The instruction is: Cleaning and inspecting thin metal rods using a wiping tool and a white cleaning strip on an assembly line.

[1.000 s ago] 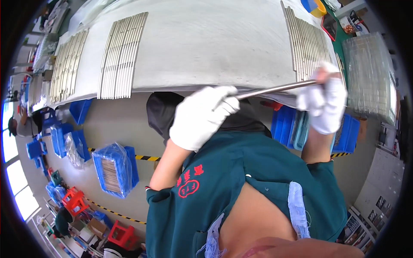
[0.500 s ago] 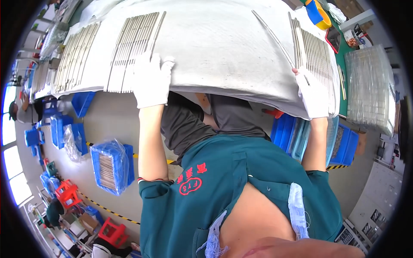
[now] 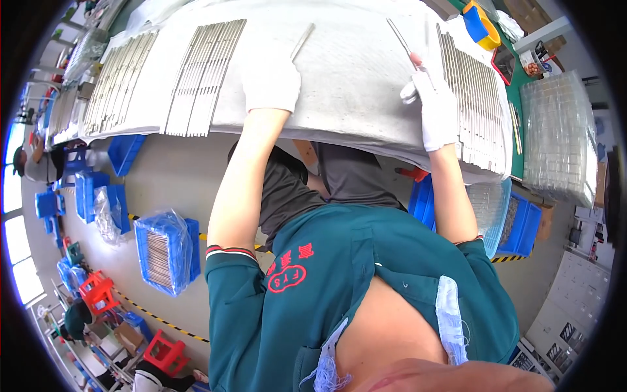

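Observation:
Both my hands wear white gloves over a table covered with pale cloth. My left hand, at the table's middle left, is closed on a thin metal strip that sticks out beyond the fingers; the back of the hand hides its fingertips. At the right, my right hand pinches another slim metal strip, one bare fingertip showing on it. A paler strip stands out just past this hand; its lower end is hidden. Beside the right hand lies a row of metal strips.
More rows of metal strips lie on the left of the cloth. A yellow-and-blue tape roll and a wrapped clear stack are at the right. Blue crates stand below the table edge. Other people work far left.
My left hand has moved right, bringing the loose strip away from the left row. My right hand has shifted left and up with its strip, off the right row.

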`<state>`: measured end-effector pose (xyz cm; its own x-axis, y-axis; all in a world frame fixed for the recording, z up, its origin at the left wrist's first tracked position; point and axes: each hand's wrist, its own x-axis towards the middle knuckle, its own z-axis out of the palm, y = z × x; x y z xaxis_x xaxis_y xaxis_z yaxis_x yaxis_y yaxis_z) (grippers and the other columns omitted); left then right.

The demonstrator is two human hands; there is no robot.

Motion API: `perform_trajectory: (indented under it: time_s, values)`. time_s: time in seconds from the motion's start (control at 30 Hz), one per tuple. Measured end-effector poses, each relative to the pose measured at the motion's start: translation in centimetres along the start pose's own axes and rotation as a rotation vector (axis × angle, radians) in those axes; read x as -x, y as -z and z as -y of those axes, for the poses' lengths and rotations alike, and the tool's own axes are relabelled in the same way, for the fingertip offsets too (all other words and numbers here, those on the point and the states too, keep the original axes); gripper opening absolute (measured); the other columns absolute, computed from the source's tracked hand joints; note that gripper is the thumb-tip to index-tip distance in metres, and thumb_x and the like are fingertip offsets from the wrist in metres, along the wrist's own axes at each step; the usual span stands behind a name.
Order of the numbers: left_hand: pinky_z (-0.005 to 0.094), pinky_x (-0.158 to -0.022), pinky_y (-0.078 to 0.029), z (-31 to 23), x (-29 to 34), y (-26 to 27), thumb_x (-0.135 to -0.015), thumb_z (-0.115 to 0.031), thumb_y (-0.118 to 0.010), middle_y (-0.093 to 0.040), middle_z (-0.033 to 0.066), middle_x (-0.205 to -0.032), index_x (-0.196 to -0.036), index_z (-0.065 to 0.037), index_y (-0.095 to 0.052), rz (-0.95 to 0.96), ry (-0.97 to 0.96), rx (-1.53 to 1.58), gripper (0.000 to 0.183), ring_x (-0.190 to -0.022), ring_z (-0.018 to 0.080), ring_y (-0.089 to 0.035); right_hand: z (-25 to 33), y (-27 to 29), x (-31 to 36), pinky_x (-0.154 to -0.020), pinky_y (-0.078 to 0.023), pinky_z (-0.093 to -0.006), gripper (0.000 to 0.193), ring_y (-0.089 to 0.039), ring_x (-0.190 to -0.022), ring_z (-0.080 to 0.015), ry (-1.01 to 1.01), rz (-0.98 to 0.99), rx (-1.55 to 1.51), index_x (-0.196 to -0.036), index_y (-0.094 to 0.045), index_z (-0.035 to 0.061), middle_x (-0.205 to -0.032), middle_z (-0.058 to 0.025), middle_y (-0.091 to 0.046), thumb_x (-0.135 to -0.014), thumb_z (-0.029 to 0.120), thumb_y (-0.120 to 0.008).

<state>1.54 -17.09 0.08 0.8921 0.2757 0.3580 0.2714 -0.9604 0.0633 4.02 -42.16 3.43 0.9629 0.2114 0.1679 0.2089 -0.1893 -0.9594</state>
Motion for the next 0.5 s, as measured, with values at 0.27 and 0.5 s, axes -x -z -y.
perform_trajectory:
  time_s: [0.27,0.5]
  values:
    - [0.0292,-0.068,-0.047,0.4,5.4,4.6,-0.084,-0.014,-0.053,-0.059,0.0105,-0.085,-0.103,-0.002,-0.064,0.296,-0.001,0.598,0.024,-0.079,0.0179,-0.057,1.2,1.8,0.2,-0.06,-0.042,-0.0182,0.042,-0.049,-0.06,-0.0025,-0.034,-0.127,0.11,-0.136,-0.043,0.0067,-0.068,0.0002,-0.059,-0.094,0.016,-0.044]
    - [0.0203,-0.056,-0.04,0.6,11.3,6.5,-0.088,-0.024,-0.057,-0.058,0.0032,-0.077,-0.108,-0.003,-0.061,0.656,0.472,1.185,0.028,-0.063,0.0066,-0.05,3.2,1.4,5.3,-0.049,-0.043,-0.0252,0.052,-0.05,-0.049,-0.0084,-0.29,0.364,0.228,-0.14,-0.037,0.0157,-0.059,-0.0034,-0.053,-0.089,0.012,-0.047]
